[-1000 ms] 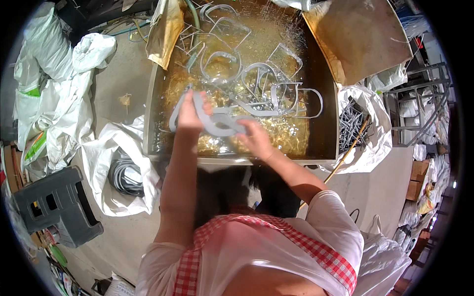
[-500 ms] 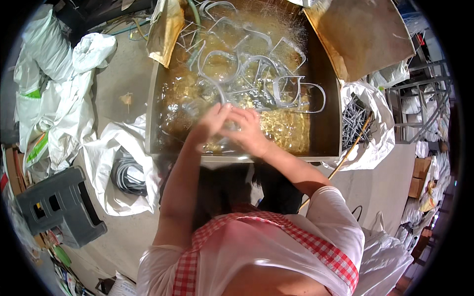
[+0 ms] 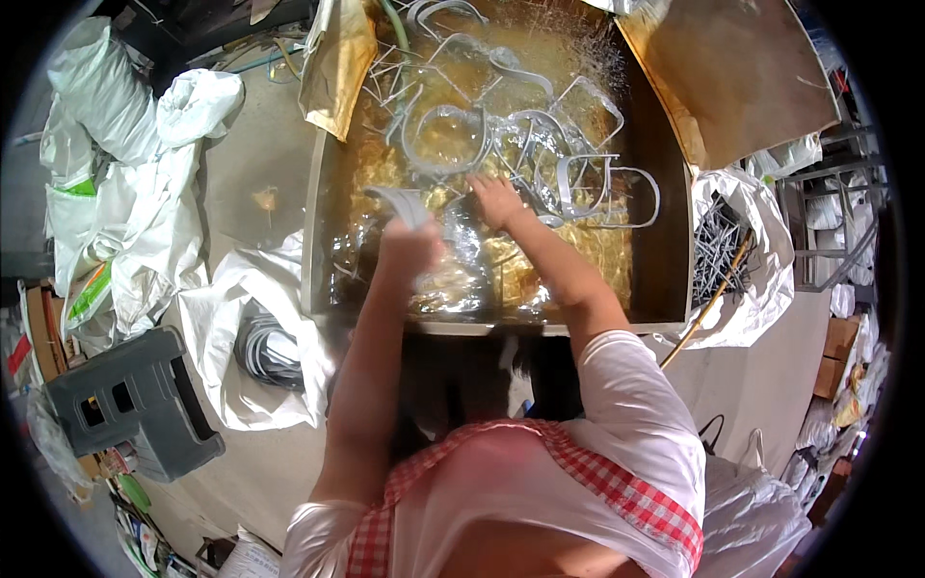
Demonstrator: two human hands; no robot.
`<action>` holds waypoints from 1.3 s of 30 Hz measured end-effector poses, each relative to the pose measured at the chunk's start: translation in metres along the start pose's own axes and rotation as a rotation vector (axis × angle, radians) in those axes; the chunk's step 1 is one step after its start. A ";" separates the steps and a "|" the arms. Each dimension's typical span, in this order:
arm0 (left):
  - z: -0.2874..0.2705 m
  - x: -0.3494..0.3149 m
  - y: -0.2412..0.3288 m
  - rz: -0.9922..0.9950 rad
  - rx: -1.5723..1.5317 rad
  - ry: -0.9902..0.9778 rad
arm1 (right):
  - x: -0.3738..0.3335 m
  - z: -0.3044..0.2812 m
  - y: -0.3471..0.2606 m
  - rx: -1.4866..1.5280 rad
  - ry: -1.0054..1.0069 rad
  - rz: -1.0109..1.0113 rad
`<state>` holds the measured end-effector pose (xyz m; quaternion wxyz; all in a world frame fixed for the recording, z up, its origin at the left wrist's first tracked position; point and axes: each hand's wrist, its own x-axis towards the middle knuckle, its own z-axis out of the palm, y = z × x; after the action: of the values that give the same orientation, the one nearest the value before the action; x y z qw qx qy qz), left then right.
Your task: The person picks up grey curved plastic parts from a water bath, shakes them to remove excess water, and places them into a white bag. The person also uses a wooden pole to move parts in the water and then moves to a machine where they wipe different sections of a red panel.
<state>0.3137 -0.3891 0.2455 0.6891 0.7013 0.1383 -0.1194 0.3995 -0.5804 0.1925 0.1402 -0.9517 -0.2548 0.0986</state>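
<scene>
A metal tank (image 3: 314, 226) of shallow, rippling yellowish water stands before me, with several grey curved strips (image 3: 445, 166) and thin straight grey rods lying in it. My left hand (image 3: 410, 252), smeared by motion, is closed on one curved grey strip (image 3: 401, 204) at the left of the tank; the strip's top bends out above the fist. My right hand (image 3: 498, 202) reaches over the middle of the water, fingers stretched toward the heap of strips. Whether its fingertips touch a strip I cannot tell.
On the left, a white sack (image 3: 226, 318) holds coiled grey strips (image 3: 270, 352), beside a dark grey plastic stool (image 3: 130, 400). Right of the tank, another white sack (image 3: 761, 308) contains thin grey rods (image 3: 718, 255), and a thin stick (image 3: 706, 306) leans there. Rusty panels (image 3: 732, 82) flank the tank's far end.
My hands were together at the tank's near middle; now they are apart. The left has moved aside with a curved strip in it, the right farther over the water. The view has shifted slightly.
</scene>
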 end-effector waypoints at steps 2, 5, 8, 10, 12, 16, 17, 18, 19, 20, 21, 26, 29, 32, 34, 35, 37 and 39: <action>0.000 0.012 -0.013 0.190 0.132 0.169 | 0.005 0.013 0.006 -0.188 -0.102 -0.007; -0.001 0.008 -0.001 0.138 0.018 0.343 | -0.001 0.009 0.001 -0.242 -0.280 0.042; -0.005 0.006 -0.006 0.262 0.132 0.338 | -0.036 -0.035 -0.022 0.042 -0.306 0.166; 0.000 0.002 -0.008 0.181 0.026 0.252 | -0.062 -0.036 -0.028 0.392 -0.108 0.330; 0.013 -0.015 0.029 -0.065 -0.186 0.160 | -0.092 -0.044 -0.048 0.635 0.007 0.385; 0.024 -0.031 0.054 -0.332 -0.596 -0.004 | -0.130 -0.045 -0.084 0.526 0.084 -0.088; 0.026 -0.033 0.057 -0.347 -0.687 -0.018 | -0.131 -0.044 -0.083 0.459 0.039 -0.166; 0.021 -0.031 0.050 -0.418 -0.758 -0.017 | -0.128 -0.042 -0.079 0.392 -0.008 -0.244; 0.019 -0.031 0.049 -0.367 -0.745 -0.025 | -0.124 -0.037 -0.074 0.325 -0.054 -0.322; 0.018 -0.032 0.048 -0.317 -0.734 -0.033 | -0.119 -0.030 -0.066 0.309 -0.032 -0.410; 0.016 -0.033 0.046 -0.267 -0.722 -0.040 | -0.120 -0.024 -0.059 0.372 0.052 -0.391; 0.006 -0.029 0.042 -0.240 -0.389 -0.062 | -0.085 -0.024 -0.032 1.062 0.346 0.477; -0.004 -0.027 0.042 -0.238 -0.260 -0.089 | -0.064 -0.036 0.004 2.070 0.431 1.142; -0.007 -0.030 0.056 -0.252 -0.115 -0.089 | -0.057 0.002 0.062 2.266 0.557 1.005; -0.003 -0.031 0.067 -0.300 0.040 0.007 | -0.056 0.008 0.076 2.290 0.596 1.051; -0.006 -0.031 0.069 -0.295 -0.075 0.006 | -0.058 0.009 0.082 2.364 0.530 0.965; -0.015 -0.034 0.072 -0.280 -0.306 0.001 | -0.067 0.014 0.092 2.498 0.394 0.784; -0.018 -0.038 0.078 -0.174 -0.387 0.041 | -0.077 0.004 0.074 2.375 0.198 0.742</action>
<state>0.3055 -0.3727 0.3326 0.7950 0.5436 0.2327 -0.1353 0.3669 -0.6803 0.1741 0.8947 -0.2544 0.2869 0.2292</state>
